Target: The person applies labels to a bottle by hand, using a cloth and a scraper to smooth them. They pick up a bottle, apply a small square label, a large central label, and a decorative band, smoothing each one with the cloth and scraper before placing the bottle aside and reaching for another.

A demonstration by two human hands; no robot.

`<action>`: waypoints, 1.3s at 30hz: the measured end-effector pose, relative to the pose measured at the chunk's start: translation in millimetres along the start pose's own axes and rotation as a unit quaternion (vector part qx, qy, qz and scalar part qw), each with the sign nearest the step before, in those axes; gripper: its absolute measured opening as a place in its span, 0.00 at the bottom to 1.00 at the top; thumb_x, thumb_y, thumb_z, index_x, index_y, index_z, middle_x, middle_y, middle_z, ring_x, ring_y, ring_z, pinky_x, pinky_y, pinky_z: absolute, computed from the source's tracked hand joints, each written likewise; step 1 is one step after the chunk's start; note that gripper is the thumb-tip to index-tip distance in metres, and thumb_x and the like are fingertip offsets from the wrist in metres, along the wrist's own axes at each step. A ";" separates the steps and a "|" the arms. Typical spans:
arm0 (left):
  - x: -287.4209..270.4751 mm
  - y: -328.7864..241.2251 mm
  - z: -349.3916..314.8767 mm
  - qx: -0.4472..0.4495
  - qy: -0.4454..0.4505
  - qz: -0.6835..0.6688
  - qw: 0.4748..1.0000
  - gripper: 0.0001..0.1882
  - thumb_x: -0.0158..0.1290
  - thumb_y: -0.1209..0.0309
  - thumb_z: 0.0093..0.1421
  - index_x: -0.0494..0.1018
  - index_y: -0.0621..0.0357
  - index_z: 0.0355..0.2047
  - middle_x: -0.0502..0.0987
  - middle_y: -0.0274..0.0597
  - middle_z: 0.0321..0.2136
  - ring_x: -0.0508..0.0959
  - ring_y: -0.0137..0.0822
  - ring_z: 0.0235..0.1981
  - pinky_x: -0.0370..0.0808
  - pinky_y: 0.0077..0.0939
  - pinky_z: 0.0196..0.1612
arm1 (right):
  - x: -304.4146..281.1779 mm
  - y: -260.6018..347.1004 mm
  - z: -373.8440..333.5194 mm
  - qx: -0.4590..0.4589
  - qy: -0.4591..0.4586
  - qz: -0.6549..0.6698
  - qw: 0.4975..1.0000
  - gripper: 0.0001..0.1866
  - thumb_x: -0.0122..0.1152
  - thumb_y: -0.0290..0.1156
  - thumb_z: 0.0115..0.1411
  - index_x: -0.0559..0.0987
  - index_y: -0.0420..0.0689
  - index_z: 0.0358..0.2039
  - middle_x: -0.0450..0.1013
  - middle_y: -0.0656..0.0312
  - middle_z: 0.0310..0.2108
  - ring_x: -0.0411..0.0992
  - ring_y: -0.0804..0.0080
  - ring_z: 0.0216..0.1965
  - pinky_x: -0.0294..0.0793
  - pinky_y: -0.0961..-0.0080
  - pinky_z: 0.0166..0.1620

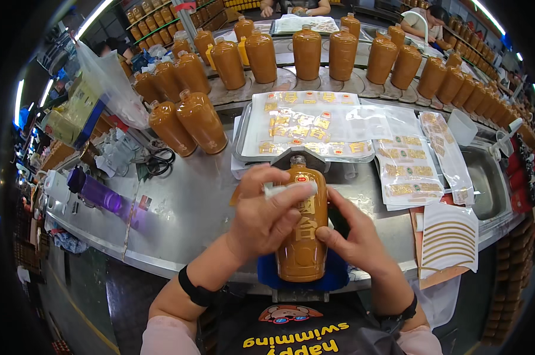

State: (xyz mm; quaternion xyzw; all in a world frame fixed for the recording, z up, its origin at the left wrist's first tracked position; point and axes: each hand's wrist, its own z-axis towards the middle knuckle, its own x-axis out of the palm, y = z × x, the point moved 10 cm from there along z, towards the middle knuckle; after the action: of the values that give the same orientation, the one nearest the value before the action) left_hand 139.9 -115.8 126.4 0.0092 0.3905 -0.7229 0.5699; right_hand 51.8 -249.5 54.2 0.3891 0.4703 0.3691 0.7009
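Observation:
A glossy brown bottle [303,263] with gold characters and a small red emblem lies in front of me, its neck pointing away, in a dark stand. My right hand [359,234] grips its right side, with the thumb on the front face. My left hand [261,213] is bent over the upper left part of the bottle. Its fingers are closed around a small white cloth-like strip [306,189], which lies against the bottle just below the red emblem. Whether the strip is cloth or a finger cover is hard to tell. Under the bottle a blue pad [335,272] shows.
Sheets of gold decals [300,127] lie on a metal tray [242,142] beyond the bottle. More decal sheets [406,168] and a gold-arc sheet [449,239] lie right, near a sink [492,177]. Brown bottles [307,54] line the curved conveyor. Scissors [159,161] and a purple bottle [98,192] are left.

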 end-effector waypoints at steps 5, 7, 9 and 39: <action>8.9 -27.8 -9.0 0.140 0.056 0.156 0.976 0.16 0.56 0.65 0.57 0.79 0.50 0.46 0.78 0.34 0.35 0.71 0.39 0.43 0.69 0.43 0.50 | -49.2 45.9 44.7 -0.056 -0.073 -0.101 0.991 0.17 0.61 0.26 0.55 0.72 0.40 0.46 0.77 0.49 0.34 0.78 0.54 0.35 0.76 0.67 0.38; 8.2 -26.9 -10.3 0.138 0.057 0.154 0.977 0.17 0.56 0.65 0.57 0.78 0.50 0.47 0.78 0.34 0.35 0.71 0.39 0.42 0.68 0.42 0.49 | -48.0 61.3 76.0 -0.091 -0.049 -0.129 0.986 0.15 0.61 0.27 0.55 0.73 0.40 0.44 0.77 0.49 0.32 0.78 0.53 0.34 0.75 0.67 0.37; 9.7 -23.0 -10.9 0.133 0.061 0.145 0.979 0.16 0.56 0.65 0.56 0.79 0.50 0.46 0.78 0.35 0.36 0.70 0.39 0.42 0.68 0.41 0.48 | -20.4 57.1 99.2 -0.098 0.113 -0.119 0.982 0.14 0.62 0.28 0.55 0.75 0.41 0.43 0.77 0.53 0.33 0.76 0.66 0.35 0.74 0.73 0.41; 39.3 49.7 -51.2 -0.292 -0.005 -0.282 0.914 0.38 0.53 0.62 0.62 0.48 0.69 0.64 0.55 0.53 0.61 0.55 0.41 0.64 0.50 0.33 0.66 | 7.2 49.1 -19.5 -0.161 0.009 -0.185 0.969 0.28 0.66 0.29 0.53 0.74 0.50 0.57 0.61 0.38 0.58 0.65 0.42 0.55 0.67 0.57 0.56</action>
State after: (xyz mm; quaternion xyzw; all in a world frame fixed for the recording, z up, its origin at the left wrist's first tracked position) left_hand 145.3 -120.7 45.2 -0.2718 0.5678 -0.7073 0.3218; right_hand 27.9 -218.4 90.3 0.1740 0.4744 0.3076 0.8063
